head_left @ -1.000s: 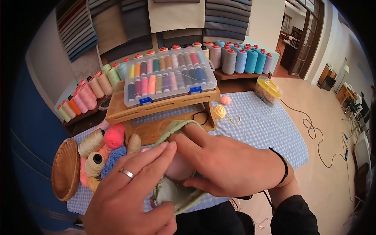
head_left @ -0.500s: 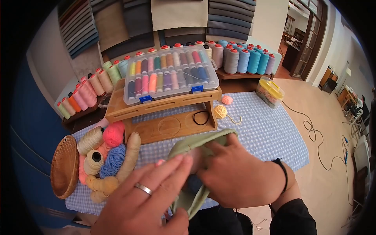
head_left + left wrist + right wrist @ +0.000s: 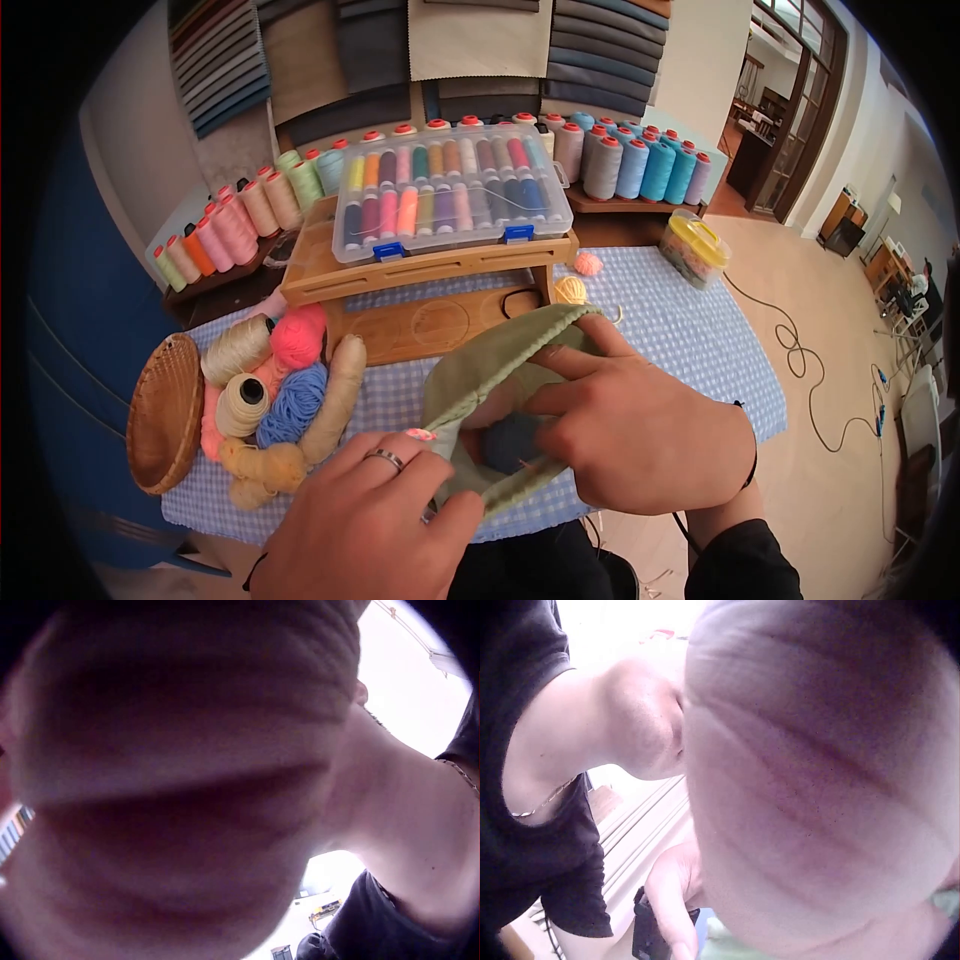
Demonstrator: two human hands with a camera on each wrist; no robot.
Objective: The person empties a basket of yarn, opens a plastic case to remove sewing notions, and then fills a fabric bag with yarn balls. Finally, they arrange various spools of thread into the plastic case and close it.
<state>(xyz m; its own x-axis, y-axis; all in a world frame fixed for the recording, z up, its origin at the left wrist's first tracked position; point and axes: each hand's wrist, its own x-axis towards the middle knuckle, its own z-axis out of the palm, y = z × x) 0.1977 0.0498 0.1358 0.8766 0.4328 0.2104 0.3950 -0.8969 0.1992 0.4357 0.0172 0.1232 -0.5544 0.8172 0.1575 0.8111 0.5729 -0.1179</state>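
Note:
Both hands are at a pale green cloth bag point(image 3: 480, 365) with a gathered rim, its mouth spread wide toward me. My left hand point(image 3: 365, 525) grips the bag's near left edge, fingers curled and a ring on one. My right hand point(image 3: 650, 430) holds the right side of the rim, some fingers reaching into the mouth. Inside the bag lies a dark blue ball point(image 3: 508, 443), with a dull pink round thing point(image 3: 497, 403) beside it, partly hidden by the cloth. A small pink patterned bit point(image 3: 422, 434) shows by the left fingers. Both wrist views are mostly filled by skin.
Yarn balls and skeins point(image 3: 292, 390) lie left, beside a tipped wicker basket point(image 3: 165, 415). A wooden stand point(image 3: 430, 265) carries a clear case of thread spools point(image 3: 455, 190). Yellow yarn point(image 3: 570, 290) and a yellow-lidded tub point(image 3: 695, 248) are to the right on the checked cloth point(image 3: 690, 340).
The bag has turned and its mouth has been pulled wider, bringing the dark blue ball into view. My right hand has moved right; the left fingers have drawn back and curled at the edge.

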